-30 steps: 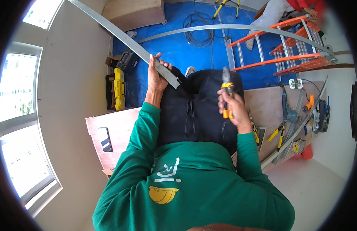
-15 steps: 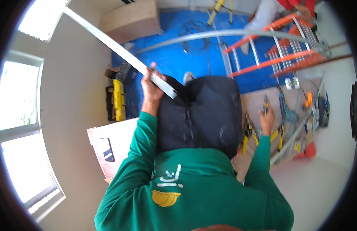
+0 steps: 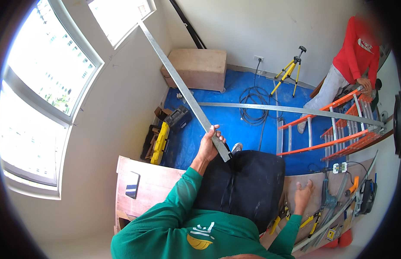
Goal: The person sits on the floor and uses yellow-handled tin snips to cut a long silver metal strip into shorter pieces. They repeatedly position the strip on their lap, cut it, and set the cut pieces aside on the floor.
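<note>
My left hand (image 3: 209, 146) is closed round the lower end of a long galvanized metal channel (image 3: 179, 82). The channel slants up and away to the left, its far end in front of the window. My right hand (image 3: 302, 197) is over the plywood surface at the right, fingers apart, and no tool shows in it. Beside it lie yellow-handled snips (image 3: 276, 222) and another yellow-handled hand tool (image 3: 312, 222). A teal corded power tool (image 3: 328, 196) lies just to the right of that hand.
A second metal channel (image 3: 269, 107) crosses to an orange ladder (image 3: 334, 118), where a person in red (image 3: 356, 52) stands. Blue sheeting (image 3: 218, 134) covers the floor, with a coiled cable (image 3: 254, 105), a yellow tripod (image 3: 289, 73), a wooden box (image 3: 196, 69) and a yellow case (image 3: 160, 142). A phone (image 3: 132, 184) lies at left.
The view has tilted up, showing more of the room. My right hand, earlier at a small dark tool, now has its fingers apart. My left hand still grips the channel.
</note>
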Demonstrator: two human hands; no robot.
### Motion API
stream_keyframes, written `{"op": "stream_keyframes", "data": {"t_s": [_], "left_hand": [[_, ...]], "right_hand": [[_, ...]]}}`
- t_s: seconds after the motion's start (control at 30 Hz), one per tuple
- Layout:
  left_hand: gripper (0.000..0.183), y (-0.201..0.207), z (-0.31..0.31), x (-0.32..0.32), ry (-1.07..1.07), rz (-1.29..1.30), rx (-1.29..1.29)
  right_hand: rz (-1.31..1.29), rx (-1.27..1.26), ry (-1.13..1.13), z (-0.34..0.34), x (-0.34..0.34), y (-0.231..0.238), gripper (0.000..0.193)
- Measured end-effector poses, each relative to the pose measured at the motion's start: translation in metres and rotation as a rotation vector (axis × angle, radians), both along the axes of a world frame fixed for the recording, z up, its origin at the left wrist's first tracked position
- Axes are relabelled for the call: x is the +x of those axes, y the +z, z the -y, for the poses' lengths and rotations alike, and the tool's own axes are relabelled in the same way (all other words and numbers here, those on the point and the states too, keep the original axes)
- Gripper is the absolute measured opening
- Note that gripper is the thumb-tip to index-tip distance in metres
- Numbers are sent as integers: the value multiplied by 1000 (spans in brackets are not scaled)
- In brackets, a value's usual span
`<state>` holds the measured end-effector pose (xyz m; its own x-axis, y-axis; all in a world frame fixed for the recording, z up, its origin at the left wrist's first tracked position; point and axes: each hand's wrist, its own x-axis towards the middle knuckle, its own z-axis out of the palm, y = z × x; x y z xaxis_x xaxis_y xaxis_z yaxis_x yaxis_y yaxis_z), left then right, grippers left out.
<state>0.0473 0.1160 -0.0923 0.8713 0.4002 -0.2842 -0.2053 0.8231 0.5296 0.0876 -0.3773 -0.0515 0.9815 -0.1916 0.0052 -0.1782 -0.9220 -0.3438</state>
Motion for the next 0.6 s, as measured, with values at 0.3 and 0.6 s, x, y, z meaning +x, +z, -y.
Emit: {"op": "stream_keyframes", "data": {"t_s": [0.3,0.6], "left_hand": [[38,34,93,4,-230,80,-86],[94,41,132,-38,-792,1,278]], "right_hand": [[-19,405,706,-205,-16,111,64],[-344,213,737,-168,-30,119,60]]}}
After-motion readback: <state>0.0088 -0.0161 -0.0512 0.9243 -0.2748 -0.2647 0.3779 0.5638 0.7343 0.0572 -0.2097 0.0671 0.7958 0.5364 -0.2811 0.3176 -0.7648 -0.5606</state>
